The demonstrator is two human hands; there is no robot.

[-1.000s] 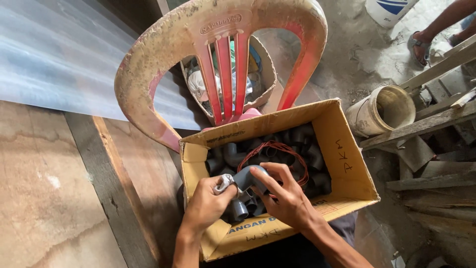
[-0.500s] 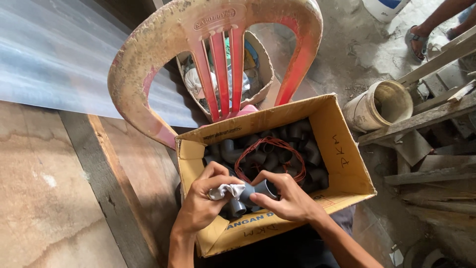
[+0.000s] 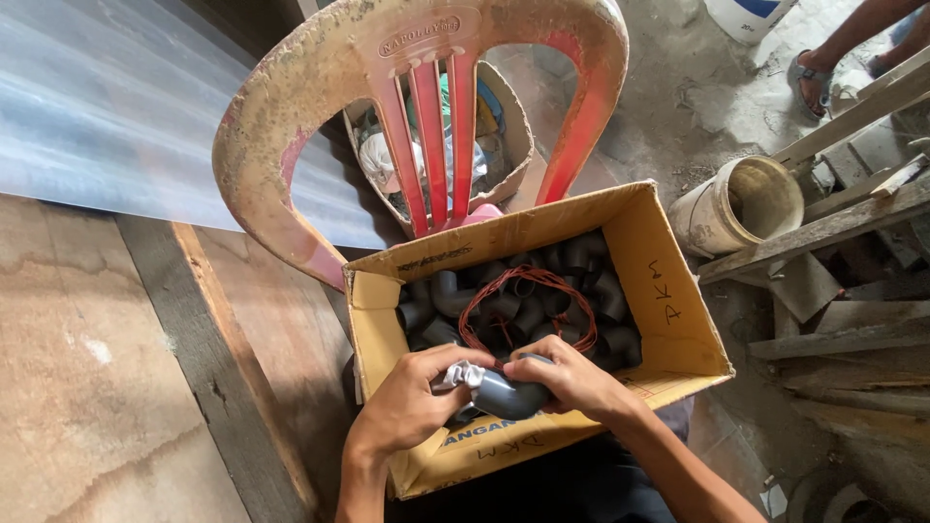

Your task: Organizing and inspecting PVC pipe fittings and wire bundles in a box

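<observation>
Dusty concrete floor, worksite clutter, timber planks at right. Nearest: both hands over the near edge of an open cardboard box [image 3: 668, 320]. Left hand [image 3: 407, 407] pinches a scrap of white tape or cloth [image 3: 463, 376] against the end of a grey pipe elbow [image 3: 509, 395]; right hand [image 3: 572, 380] closed around the elbow's other end. Elbow sits just above the box's near wall. Box holds many more grey fittings [image 3: 581, 266] and a coil of red wire [image 3: 523, 300]. Behind it, a worn red plastic chair [image 3: 426, 107]. Beyond, a dirty bucket [image 3: 741, 203] on its side. Far right, another person's sandalled foot [image 3: 809, 77].
</observation>
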